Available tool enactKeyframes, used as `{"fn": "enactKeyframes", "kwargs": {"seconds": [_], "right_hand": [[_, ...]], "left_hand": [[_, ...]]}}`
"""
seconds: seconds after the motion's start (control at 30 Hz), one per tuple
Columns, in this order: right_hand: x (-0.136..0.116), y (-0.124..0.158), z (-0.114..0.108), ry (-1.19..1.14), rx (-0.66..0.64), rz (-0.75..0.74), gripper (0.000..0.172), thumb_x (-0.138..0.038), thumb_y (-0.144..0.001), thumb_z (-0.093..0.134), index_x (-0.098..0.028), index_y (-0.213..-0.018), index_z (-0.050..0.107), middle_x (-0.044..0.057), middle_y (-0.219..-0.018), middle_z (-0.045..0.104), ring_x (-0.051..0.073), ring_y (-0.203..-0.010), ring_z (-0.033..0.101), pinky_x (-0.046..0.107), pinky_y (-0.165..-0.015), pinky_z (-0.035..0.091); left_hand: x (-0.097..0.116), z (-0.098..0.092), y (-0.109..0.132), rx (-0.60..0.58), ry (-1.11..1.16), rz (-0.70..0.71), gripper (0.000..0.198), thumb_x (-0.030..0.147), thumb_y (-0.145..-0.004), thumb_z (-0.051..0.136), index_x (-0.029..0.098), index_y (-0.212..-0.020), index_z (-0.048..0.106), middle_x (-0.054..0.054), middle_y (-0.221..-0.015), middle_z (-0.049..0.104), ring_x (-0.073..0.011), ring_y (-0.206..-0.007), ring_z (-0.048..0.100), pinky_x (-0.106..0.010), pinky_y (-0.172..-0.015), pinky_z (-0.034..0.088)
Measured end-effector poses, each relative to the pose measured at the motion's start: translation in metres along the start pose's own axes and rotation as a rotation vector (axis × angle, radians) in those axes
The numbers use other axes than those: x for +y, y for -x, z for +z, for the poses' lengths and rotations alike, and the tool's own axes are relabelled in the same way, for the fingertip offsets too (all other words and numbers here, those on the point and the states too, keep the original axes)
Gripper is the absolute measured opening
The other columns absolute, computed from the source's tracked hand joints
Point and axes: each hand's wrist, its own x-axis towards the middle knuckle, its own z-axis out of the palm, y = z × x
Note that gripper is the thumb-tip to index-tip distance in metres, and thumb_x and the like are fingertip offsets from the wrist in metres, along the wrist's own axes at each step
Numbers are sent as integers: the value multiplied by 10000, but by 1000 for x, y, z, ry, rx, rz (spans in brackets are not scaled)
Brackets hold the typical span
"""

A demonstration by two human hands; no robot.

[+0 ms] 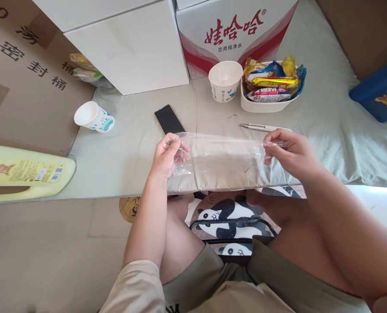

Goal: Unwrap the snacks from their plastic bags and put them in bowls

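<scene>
I hold a clear plastic bag [224, 158] stretched flat between both hands, just above the near edge of the cloth-covered surface [131, 148]. My left hand [166, 155] pinches the bag's left end with its fingers closed. My right hand [289, 151] grips the right end, fingers curled on the plastic. Whether anything is inside the bag I cannot make out. A black phone [169, 119] lies just beyond my left hand. A slim utility knife [265, 128] lies just beyond my right hand.
An upright paper cup [225, 81] stands beside a white tray of snack packets [269, 82] at the back. Another paper cup [94, 116] lies on its side at left. A yellow jug [24, 174] lies at far left. Boxes [235, 30] stand behind; a panda-print stool [229, 217] is below.
</scene>
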Motion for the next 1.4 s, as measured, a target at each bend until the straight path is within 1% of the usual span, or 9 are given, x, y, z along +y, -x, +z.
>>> {"fn": "enactKeyframes", "kwargs": {"seconds": [0.27, 0.4, 0.53, 0.7, 0.83, 0.93, 1.13, 1.27, 1.4], "right_hand": [[14, -21, -20, -378, -53, 230, 483, -720, -811, 544, -252, -901, 625, -34, -492, 499, 145, -402, 474, 305, -425, 398], [25, -35, -11, -459, 83, 252, 262, -508, -806, 645, -249, -843, 627, -18, -618, 551, 134, -550, 563, 284, -559, 503], [15, -33, 30, -434, -297, 306, 423, -359, -767, 736, -245, -1151, 601, 77, -1144, 717, 201, -942, 713, 349, -799, 588], [5, -26, 59, -217, -697, 241, 240, -417, -826, 731, -214, -844, 606, -14, -660, 636, 116, -555, 551, 271, -549, 474], [10, -27, 64, -323, -459, 252, 309, -489, -842, 714, -236, -782, 548, -25, -621, 595, 118, -526, 537, 268, -511, 443], [14, -28, 66, -370, -284, 297, 311, -490, -839, 726, -246, -826, 532, -20, -647, 599, 139, -547, 591, 285, -525, 484], [18, -31, 63, -443, -157, 361, 280, -328, -811, 676, -263, -1059, 564, -8, -872, 704, 103, -508, 589, 254, -474, 475], [20, -30, 62, -387, -120, 230, 392, -278, -780, 635, -275, -1171, 606, 21, -1133, 722, 71, -520, 563, 250, -483, 491], [11, -19, 58, -401, -65, 25, 194, -331, -818, 612, -270, -973, 713, 21, -1360, 640, 44, -533, 529, 278, -509, 483]], "left_hand": [[-3, 8, -18, -30, -126, -273, 249, 407, -819, 718, 231, -882, 553, 85, -537, 528, -49, -333, 396, -162, -322, 183], [-4, 14, -19, -180, -129, -318, 303, 418, -779, 770, 230, -926, 583, 82, -528, 529, -38, -318, 354, -167, -330, 153], [-1, 25, -18, -353, -105, -348, 376, 459, -727, 820, 228, -933, 608, 57, -531, 557, -51, -356, 421, -176, -345, 158], [2, 31, -25, -353, 93, -233, 528, 691, -800, 654, 234, -1062, 656, -15, -665, 678, -120, -470, 562, -243, -420, 384], [-2, 45, -28, -108, 165, -57, 823, 871, -870, 293, 193, -1132, 678, -116, -931, 763, -245, -881, 744, -358, -682, 587], [-9, 59, -25, -224, 132, -83, 718, 809, -883, 426, 183, -1116, 689, -134, -962, 772, -276, -967, 755, -392, -761, 609], [-11, 66, -22, -343, 31, -343, 344, 312, -858, 658, 209, -1185, 628, -30, -776, 760, -153, -645, 737, -219, -544, 534], [-4, 57, -20, -347, -7, -341, 345, 300, -859, 614, 243, -1199, 597, 40, -568, 667, -122, -436, 622, -172, -381, 380], [-3, 43, -9, -330, 140, -230, 280, 374, -754, 713, 248, -987, 621, 53, -535, 621, -133, -405, 578, -215, -364, 402]]}}
